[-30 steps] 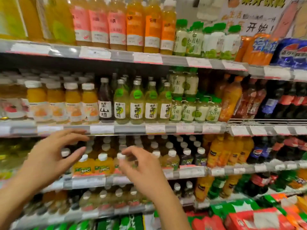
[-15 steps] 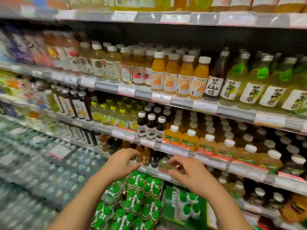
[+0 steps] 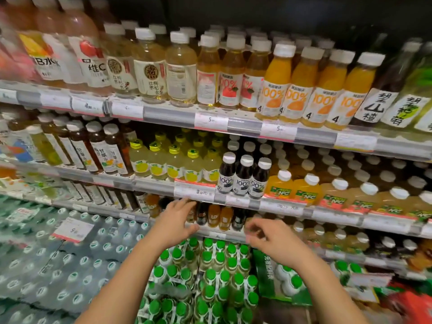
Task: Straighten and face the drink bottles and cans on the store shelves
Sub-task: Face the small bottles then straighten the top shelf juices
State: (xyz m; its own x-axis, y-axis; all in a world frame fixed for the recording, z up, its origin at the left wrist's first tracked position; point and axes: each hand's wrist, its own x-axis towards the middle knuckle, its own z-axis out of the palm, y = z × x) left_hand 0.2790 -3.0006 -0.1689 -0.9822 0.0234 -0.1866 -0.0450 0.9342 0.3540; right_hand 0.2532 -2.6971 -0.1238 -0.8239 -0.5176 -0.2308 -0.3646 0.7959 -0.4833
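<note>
A: Store shelving fills the whole view, tier over tier of drinks, and both hands reach toward the low tier of small bottles (image 3: 214, 215).

B: What does each hand hold?

A: Nothing. The left hand (image 3: 174, 224) is spread, fingers straight, fingertips close to the dark and amber small bottles under the price rail (image 3: 194, 191); contact cannot be confirmed. The right hand (image 3: 272, 239) hovers just right of them, fingers loosely bent and blurred, gripping nothing.

B: And outward from there?

A: Below the wrists sit green-capped bottles (image 3: 210, 274) in packs. Above the rail stand three dark juice bottles (image 3: 243, 177), labels forward. Left of them is a row of pale yellow-capped bottles (image 3: 174, 164), about five at the front. On the next shelf up stand four orange juice bottles (image 3: 311, 90) in the front row.

B: What could go wrong?

A: The small bottles are packed tight and set back under the shelf lip. A spread hand sweeping in could probably knock one into its neighbours and topple several. A knuckle may also catch the price rail and dislodge a tag.

B: How many small bottles?

A: Roughly five show; the hands and shadow hide the rest.
</note>
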